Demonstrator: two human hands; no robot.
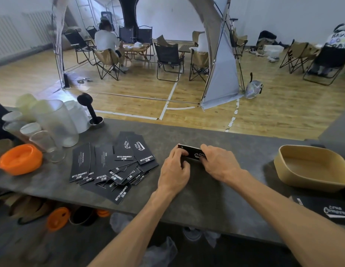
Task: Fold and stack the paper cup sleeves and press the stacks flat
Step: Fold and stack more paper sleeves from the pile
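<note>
Head view: left hand [174, 166] and right hand [218, 162] both pinch a folded sleeve [190, 153] at table [216, 189] centre; uneven pressure risks a skewed crease, and the loose pile [112, 166] at 9 o'clock could scatter.

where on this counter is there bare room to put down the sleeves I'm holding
Bare counter lies between the loose sleeve pile and the tan tray, around the left hand and right hand gripping the folded sleeves. Also behind them, toward the far edge. The left end is crowded: clear cups, orange lid.
</note>
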